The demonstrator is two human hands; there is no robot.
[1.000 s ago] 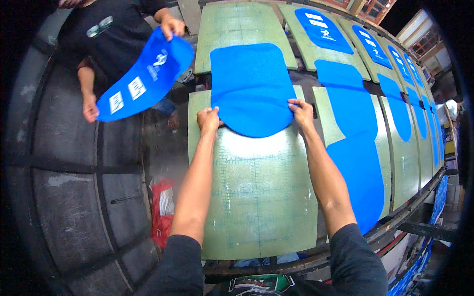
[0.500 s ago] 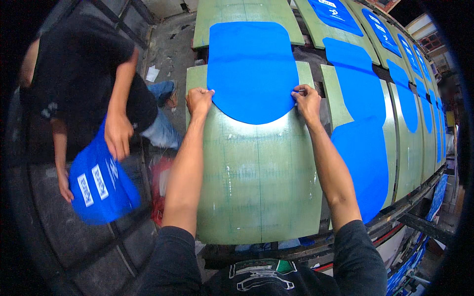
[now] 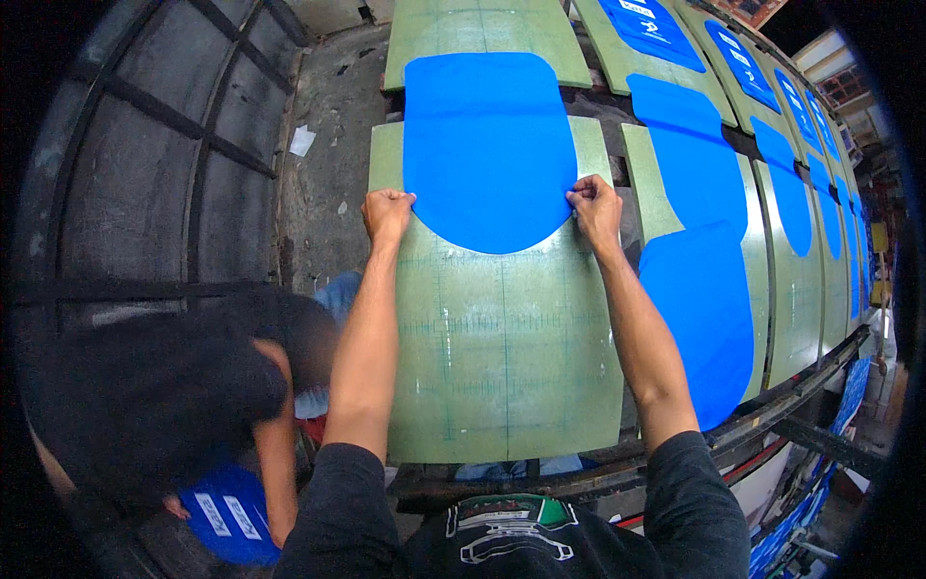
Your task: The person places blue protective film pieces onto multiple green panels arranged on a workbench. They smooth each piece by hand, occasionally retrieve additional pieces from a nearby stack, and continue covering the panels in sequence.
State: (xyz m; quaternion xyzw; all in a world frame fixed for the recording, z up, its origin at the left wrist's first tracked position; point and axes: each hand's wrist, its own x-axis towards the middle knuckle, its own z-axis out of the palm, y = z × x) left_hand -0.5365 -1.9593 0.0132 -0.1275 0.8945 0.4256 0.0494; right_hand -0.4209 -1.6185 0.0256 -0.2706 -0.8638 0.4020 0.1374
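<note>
A plain blue fabric panel [image 3: 487, 159] with rounded corners and a curved near edge lies across two green boards, spanning the gap between them. My left hand [image 3: 389, 214] pinches its left edge just above the near curve. On the opposite side, my right hand [image 3: 596, 206] has thumb and fingers closed on the right edge. Between my hands the cloth looks flat, apart from a faint crease band over the gap. The nearer green board [image 3: 506, 357], marked with fine grid lines, shows below the panel.
More blue panels [image 3: 694, 318] lie on boards to the right, some printed with white marks [image 3: 648, 29]. At the lower left a person in black [image 3: 154, 386] bends down beside a printed blue piece [image 3: 231, 516]. A paper scrap [image 3: 302, 141] lies on the floor.
Both hands have drawn the blue panel slightly toward me along the board. The other person has bent down, and the printed blue piece in their hands has gone lower.
</note>
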